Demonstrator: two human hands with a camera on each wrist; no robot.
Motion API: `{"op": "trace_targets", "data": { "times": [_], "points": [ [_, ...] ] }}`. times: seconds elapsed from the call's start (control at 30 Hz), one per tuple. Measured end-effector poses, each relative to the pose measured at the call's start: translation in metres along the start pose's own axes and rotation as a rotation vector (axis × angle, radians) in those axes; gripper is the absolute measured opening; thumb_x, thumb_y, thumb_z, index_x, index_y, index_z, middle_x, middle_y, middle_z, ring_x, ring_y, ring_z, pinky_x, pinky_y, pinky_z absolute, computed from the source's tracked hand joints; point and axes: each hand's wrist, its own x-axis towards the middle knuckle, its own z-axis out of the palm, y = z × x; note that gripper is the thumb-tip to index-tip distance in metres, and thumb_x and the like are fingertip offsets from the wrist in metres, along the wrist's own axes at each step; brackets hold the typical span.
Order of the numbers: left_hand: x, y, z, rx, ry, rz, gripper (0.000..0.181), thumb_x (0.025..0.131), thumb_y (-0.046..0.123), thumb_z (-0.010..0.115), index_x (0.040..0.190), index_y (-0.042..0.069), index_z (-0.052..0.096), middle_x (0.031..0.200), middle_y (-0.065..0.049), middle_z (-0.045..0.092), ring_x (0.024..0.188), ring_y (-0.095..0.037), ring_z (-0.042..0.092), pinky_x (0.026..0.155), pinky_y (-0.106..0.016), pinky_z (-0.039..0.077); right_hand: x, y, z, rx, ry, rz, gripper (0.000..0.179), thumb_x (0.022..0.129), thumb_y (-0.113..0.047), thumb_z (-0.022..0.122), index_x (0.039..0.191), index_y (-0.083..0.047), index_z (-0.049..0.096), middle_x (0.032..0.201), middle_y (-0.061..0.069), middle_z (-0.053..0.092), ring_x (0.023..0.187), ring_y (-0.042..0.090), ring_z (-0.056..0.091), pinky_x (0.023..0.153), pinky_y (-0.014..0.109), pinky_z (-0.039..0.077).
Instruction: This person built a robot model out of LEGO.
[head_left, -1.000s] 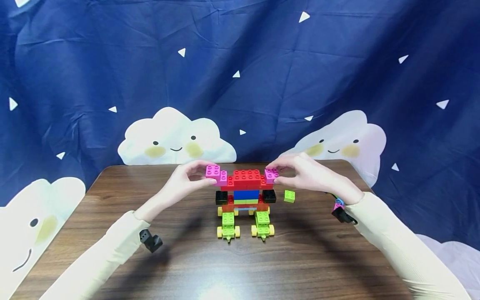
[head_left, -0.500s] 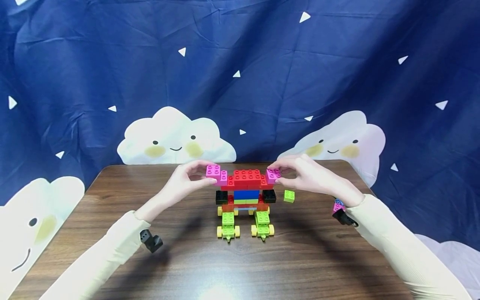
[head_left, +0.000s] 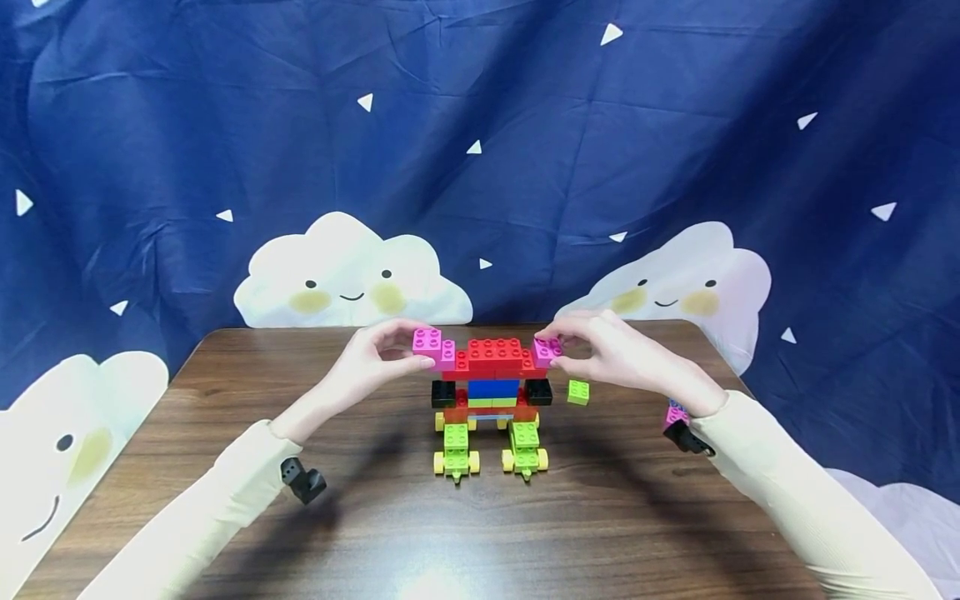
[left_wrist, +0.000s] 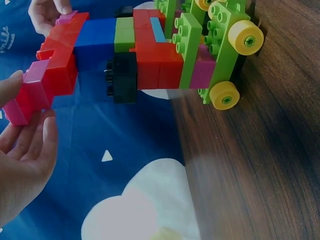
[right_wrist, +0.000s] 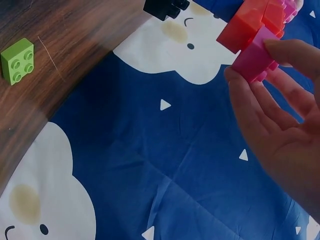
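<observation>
A figure of toy building blocks stands upright on the wooden table, with a red block [head_left: 493, 354] on top and a blue block [head_left: 492, 390] below it. My left hand [head_left: 367, 362] pinches a pink block [head_left: 427, 340] that sits stepped up on a lower pink block [head_left: 447, 356] at the left shoulder. At the other shoulder, my right hand [head_left: 611, 354] pinches another pink block [right_wrist: 255, 55] between thumb and fingers. That block touches the red one's end in the right wrist view. Black blocks [left_wrist: 124, 77] stick out at the figure's sides, above green wheeled bases [head_left: 456, 450].
A loose green block [head_left: 578, 392] lies on the table [head_left: 360, 533] to the right of the figure. Beside the right wrist are pink and blue pieces [head_left: 677, 412], partly hidden by the sleeve. A blue cloth [head_left: 480, 167] with clouds hangs behind the table.
My right hand and its pink block have shifted slightly to the right, mostly in the first half second. The left hand and the rest of the figure have hardly moved.
</observation>
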Motion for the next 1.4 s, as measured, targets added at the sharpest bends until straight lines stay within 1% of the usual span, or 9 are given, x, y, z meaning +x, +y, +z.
{"op": "trace_targets", "data": {
  "times": [0.17, 0.4, 0.63, 0.9, 1.13, 1.23, 1.33, 1.4],
  "points": [
    [-0.0001, -0.0005, 0.0003, -0.005, 0.000, -0.007, 0.047, 0.080, 0.021, 0.083, 0.123, 0.015, 0.065, 0.118, -0.008, 0.071, 0.093, -0.017, 0.071, 0.083, -0.024, 0.058, 0.0011, -0.0022, -0.0004, -0.015, -0.004, -0.001, 0.029, 0.083, -0.009, 0.075, 0.112, -0.007, 0.072, 0.106, 0.003, 0.075, 0.090, 0.013, 0.066, 0.083, 0.037, 0.058],
    [-0.0003, -0.0004, 0.0009, -0.006, 0.000, 0.020, 0.046, 0.080, 0.021, 0.083, 0.122, 0.015, 0.065, 0.118, -0.007, 0.071, 0.094, -0.016, 0.070, 0.085, -0.023, 0.058, 0.0036, -0.0057, -0.0030, -0.031, -0.043, 0.026, 0.032, 0.082, -0.007, 0.073, 0.114, -0.006, 0.072, 0.105, 0.005, 0.074, 0.091, 0.016, 0.065, 0.084, 0.037, 0.058],
    [-0.0003, -0.0011, 0.0017, 0.000, 0.001, 0.018, 0.046, 0.081, 0.022, 0.083, 0.123, 0.015, 0.065, 0.119, -0.006, 0.071, 0.097, -0.019, 0.070, 0.086, -0.022, 0.057, 0.0036, -0.0047, -0.0014, -0.021, -0.021, 0.020, 0.031, 0.081, -0.008, 0.074, 0.112, -0.006, 0.072, 0.104, 0.004, 0.073, 0.090, 0.015, 0.064, 0.082, 0.039, 0.057],
    [-0.0001, -0.0013, 0.0023, 0.002, 0.007, 0.019, 0.046, 0.081, 0.021, 0.083, 0.122, 0.014, 0.065, 0.118, -0.007, 0.071, 0.098, -0.028, 0.070, 0.085, -0.021, 0.057, 0.0046, -0.0050, 0.0004, -0.021, -0.023, 0.041, 0.030, 0.081, -0.012, 0.079, 0.111, -0.008, 0.072, 0.104, 0.003, 0.073, 0.089, 0.013, 0.063, 0.082, 0.035, 0.056],
    [-0.0012, 0.0000, 0.0020, 0.010, 0.007, 0.017, 0.046, 0.081, 0.022, 0.083, 0.123, 0.016, 0.065, 0.118, -0.006, 0.071, 0.097, -0.024, 0.070, 0.085, -0.022, 0.057, 0.0024, -0.0038, 0.0053, -0.032, 0.047, -0.005, 0.028, 0.080, -0.011, 0.080, 0.107, -0.008, 0.073, 0.098, 0.002, 0.073, 0.085, 0.012, 0.060, 0.078, 0.036, 0.055],
    [-0.0008, -0.0008, 0.0019, 0.009, 0.003, 0.022, 0.045, 0.082, 0.023, 0.082, 0.123, 0.015, 0.065, 0.119, -0.007, 0.071, 0.099, -0.027, 0.069, 0.086, -0.021, 0.057, 0.0007, -0.0037, 0.0057, -0.028, 0.052, 0.009, 0.029, 0.080, -0.012, 0.080, 0.108, -0.009, 0.072, 0.099, 0.002, 0.072, 0.085, 0.011, 0.059, 0.078, 0.036, 0.055],
    [-0.0005, -0.0010, 0.0020, 0.009, 0.000, 0.024, 0.045, 0.082, 0.023, 0.082, 0.123, 0.015, 0.065, 0.119, -0.007, 0.071, 0.099, -0.028, 0.069, 0.086, -0.021, 0.057, -0.0013, -0.0033, 0.0047, -0.015, 0.046, 0.026, 0.031, 0.082, -0.014, 0.080, 0.111, -0.009, 0.072, 0.103, 0.002, 0.072, 0.089, 0.013, 0.063, 0.082, 0.038, 0.057],
    [-0.0006, -0.0006, 0.0022, 0.012, 0.002, 0.021, 0.045, 0.082, 0.023, 0.082, 0.123, 0.015, 0.065, 0.118, -0.007, 0.071, 0.099, -0.026, 0.070, 0.086, -0.021, 0.057, -0.0036, -0.0027, 0.0031, 0.006, 0.046, 0.040, 0.032, 0.082, -0.015, 0.080, 0.112, -0.008, 0.071, 0.106, 0.003, 0.073, 0.092, 0.015, 0.067, 0.084, 0.038, 0.058]
  ]
}}
